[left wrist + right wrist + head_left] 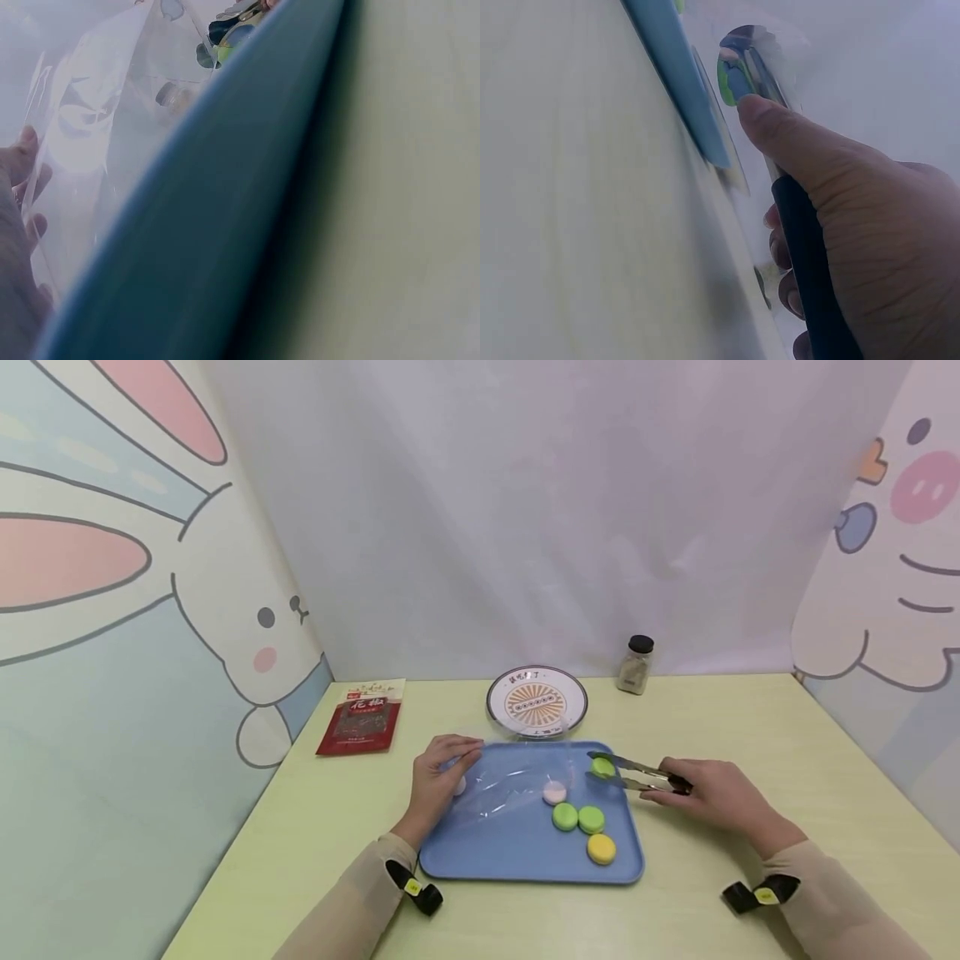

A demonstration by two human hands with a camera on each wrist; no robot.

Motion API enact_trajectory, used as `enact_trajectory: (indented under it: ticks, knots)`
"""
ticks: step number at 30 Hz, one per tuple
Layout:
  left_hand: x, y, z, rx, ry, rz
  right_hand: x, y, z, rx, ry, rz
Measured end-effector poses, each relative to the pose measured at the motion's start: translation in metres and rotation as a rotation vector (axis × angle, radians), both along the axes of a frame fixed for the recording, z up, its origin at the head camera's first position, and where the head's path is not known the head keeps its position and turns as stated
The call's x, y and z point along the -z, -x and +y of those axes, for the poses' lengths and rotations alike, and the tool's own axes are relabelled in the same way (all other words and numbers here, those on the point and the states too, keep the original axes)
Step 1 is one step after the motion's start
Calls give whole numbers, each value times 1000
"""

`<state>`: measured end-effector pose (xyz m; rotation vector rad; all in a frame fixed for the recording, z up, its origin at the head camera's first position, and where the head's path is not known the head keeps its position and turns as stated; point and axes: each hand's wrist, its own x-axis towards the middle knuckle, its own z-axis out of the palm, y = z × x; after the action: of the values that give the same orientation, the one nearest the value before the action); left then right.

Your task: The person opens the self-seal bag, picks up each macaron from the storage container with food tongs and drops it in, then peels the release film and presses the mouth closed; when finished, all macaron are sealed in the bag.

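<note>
My left hand [444,781] pinches a clear plastic bag [502,787], which spreads over the left and middle of the blue tray [510,860]. In the right hand [712,789] I grip metal tongs [637,767] with dark handles. Their tips lie on either side of a green macaron [602,767] at the tray's back right; whether they press it cannot be told. Toward the tray's right sit a pink macaron [554,792], two more green macarons [566,816] and a yellow macaron [601,849]. A pale round piece [460,787] shows partly beside the left fingers.
Behind the tray stands a white patterned plate [492,703] with a dark rim. A small jar [635,668] with a black lid is at the back right. The red spice packet [360,722] lies at the back left. Padded walls or curtains border the table.
</note>
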<state>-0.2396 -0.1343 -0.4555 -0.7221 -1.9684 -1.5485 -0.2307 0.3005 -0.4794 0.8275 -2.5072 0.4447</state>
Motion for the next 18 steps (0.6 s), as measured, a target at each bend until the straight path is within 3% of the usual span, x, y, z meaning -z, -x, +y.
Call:
enact_trajectory:
  ticks: [18]
  knots:
    - [2,1,1,11,-2,9,1,-2,-1,-1,17,-46]
